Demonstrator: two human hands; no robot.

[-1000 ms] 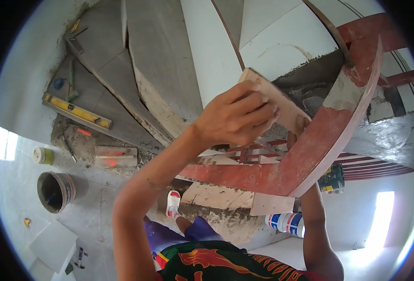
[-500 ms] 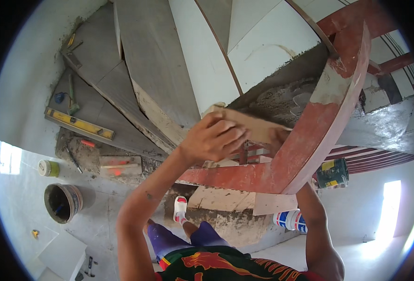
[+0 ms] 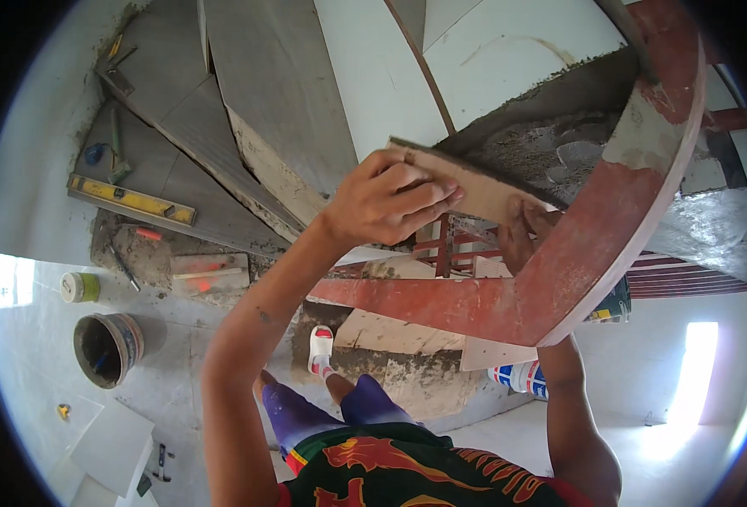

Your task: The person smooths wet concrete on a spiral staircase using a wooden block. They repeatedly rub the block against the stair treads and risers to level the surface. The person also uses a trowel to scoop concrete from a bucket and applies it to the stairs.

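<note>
My left hand (image 3: 395, 198) grips the upper left end of a narrow tan tile strip (image 3: 482, 194), thumb and fingers closed on it. At the other end my right hand (image 3: 524, 234) holds the strip, its fingers partly hidden by the red-painted curved stair beam (image 3: 589, 232). The strip's dark long edge faces up, and it slants down toward the right. Just beyond it lies a rough grey mortar bed (image 3: 551, 139) on the step, bordering a white tile tread (image 3: 517, 51).
Grey tiled steps (image 3: 272, 93) fan out on the left, with a yellow spirit level (image 3: 133, 201) and a hammer (image 3: 117, 148) on them. Below are a float (image 3: 210, 273), a mortar bucket (image 3: 107, 349) and a small tub (image 3: 79, 287). White containers (image 3: 519, 378) stand under the beam.
The tile strip, blurred before, has tipped so its dark long edge now shows. Both hands still hold it. The whole view has shifted slightly.
</note>
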